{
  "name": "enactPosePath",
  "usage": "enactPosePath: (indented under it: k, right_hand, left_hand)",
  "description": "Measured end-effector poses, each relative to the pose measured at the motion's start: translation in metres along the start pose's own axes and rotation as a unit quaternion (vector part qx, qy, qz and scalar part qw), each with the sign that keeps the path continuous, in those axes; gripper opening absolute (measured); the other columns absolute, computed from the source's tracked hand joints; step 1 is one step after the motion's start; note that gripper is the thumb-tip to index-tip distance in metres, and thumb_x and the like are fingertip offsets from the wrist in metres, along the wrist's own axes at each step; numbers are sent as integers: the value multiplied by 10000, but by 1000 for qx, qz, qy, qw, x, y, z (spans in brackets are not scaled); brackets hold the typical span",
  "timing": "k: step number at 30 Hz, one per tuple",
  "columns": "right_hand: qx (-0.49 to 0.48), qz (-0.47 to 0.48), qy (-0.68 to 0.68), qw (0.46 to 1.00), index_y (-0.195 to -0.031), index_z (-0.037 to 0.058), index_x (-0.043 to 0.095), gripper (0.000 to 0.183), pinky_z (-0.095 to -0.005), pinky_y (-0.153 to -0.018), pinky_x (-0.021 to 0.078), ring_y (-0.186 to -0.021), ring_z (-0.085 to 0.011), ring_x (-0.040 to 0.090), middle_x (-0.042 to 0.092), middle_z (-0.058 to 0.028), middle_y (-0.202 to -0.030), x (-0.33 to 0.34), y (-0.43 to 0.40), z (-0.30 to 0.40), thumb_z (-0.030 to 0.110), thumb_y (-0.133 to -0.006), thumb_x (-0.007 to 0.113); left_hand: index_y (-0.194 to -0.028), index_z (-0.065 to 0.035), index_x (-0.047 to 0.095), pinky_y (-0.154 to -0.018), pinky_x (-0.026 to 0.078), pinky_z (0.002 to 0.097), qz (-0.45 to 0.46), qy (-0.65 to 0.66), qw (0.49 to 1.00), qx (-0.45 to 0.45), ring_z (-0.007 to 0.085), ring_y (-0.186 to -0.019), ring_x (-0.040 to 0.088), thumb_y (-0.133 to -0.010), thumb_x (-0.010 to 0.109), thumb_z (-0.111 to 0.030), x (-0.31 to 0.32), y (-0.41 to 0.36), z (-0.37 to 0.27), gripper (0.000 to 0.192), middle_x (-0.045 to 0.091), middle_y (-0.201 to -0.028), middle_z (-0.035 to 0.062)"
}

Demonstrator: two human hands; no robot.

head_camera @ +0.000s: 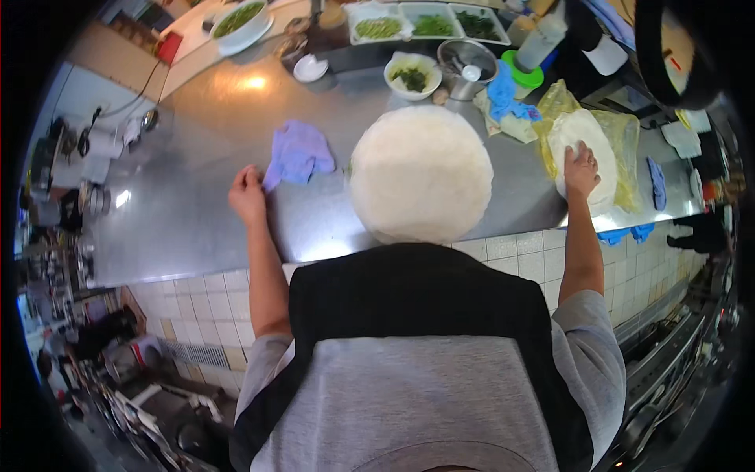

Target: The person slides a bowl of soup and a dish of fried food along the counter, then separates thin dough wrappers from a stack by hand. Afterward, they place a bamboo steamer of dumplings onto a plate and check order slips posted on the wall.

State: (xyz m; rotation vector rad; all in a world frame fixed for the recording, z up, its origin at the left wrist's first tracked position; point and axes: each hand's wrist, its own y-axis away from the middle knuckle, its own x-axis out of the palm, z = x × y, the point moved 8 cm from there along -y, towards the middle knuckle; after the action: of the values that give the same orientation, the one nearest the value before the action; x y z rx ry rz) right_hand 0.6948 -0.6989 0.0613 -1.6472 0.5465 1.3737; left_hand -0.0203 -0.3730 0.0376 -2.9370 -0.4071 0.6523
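Note:
My left hand (246, 190) is raised over the steel counter with its fingertips pinched together, close to the corner of a purple cloth (299, 152); whether it holds that corner I cannot tell. At the right, my right hand (581, 168) rests with spread fingers on an oval stack of thin white dough sheets or flatbreads (590, 133). That stack lies on a yellow plastic bag (626, 159). Directly before me, at the counter's front edge, sits a large round stack of pale flatbreads or wrappers (422, 171), touched by neither hand.
Along the back stand a white bowl of greens (412, 76), a steel pot (467, 65), trays of chopped greens (433, 25) and a green-lidded container (522, 74). A blue cloth (507, 97) lies near the yellow bag. A small white dish (310, 68) sits back left.

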Motion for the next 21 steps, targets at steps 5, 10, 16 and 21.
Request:
enactPosePath:
  k: [5, 10, 16, 21]
  right_hand:
    - [12, 41, 25, 999, -1345, 252, 450, 552, -599, -988, 299, -1302, -325, 381, 412, -79, -1424, 7, 0, -12, 570, -897, 408]
    - [-186, -22, -48, 981, -1263, 184, 528, 462, -519, -914, 428, -1153, -337, 526, 469, -112, -1362, -62, 4, 69, 283, -823, 630]
    - [-454, 226, -353, 786, -938, 77, 611, 192, -401, -812, 471, -898, -338, 595, 616, -122, -970, -142, 172, 252, 198, -798, 662]
    - [-590, 234, -323, 702, -847, 67, 574, 230, -390, -694, 469, -820, -296, 589, 583, -113, -900, -166, 262, 304, 239, -771, 706]
  left_hand:
    - [-968, -24, 679, -522, 395, 223, 69, 159, 985, -24, 67, -588, 483, -905, 588, -150, 26, 92, -43, 169, 583, -702, -18]
    - [-956, 0, 674, -532, 442, 240, 158, 116, 980, -32, 87, -561, 542, -882, 589, -143, 45, 162, -75, 182, 626, -702, 27]
    - [-906, 22, 677, -531, 455, 248, 231, 70, 961, -133, 109, -533, 570, -844, 605, -146, 63, 208, -87, 193, 626, -658, 56]
    - [-919, 22, 681, -511, 424, 240, 248, 109, 944, -187, 79, -539, 529, -836, 631, -161, 69, 217, -79, 207, 616, -653, 35]
